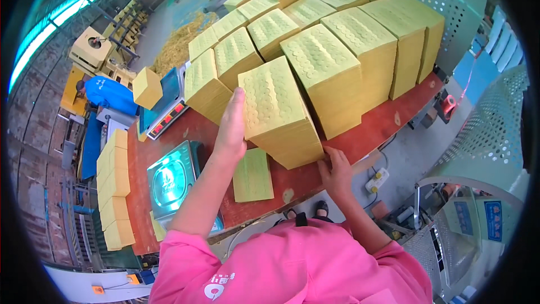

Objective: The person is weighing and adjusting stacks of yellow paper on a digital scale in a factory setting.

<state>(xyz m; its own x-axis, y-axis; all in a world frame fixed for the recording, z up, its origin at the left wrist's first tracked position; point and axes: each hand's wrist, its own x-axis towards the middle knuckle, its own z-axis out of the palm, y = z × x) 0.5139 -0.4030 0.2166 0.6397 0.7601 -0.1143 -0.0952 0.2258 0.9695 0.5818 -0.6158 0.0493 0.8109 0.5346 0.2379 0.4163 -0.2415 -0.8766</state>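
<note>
Squarely at the near edge of the red table (pixel 394 118): a thick yellow paper stack (pixel 278 112), block-shaped, top sheet embossed with rows of small round marks, layered sides. Left hand (pixel 232 126) flat against its left face, fingers straight and open, pressing rather than clasping. Right hand (pixel 336 171) at its lower right corner, fingers curled on the bottom edge. Just beside on the left, a thin loose yellow sheet bundle (pixel 253 175) lying flat, then a metal-topped scale (pixel 169 183). Behind, touching, rows of like yellow stacks (pixel 337 39) crowding the tabletop. Little bare board, only a strip along the front edge.
</note>
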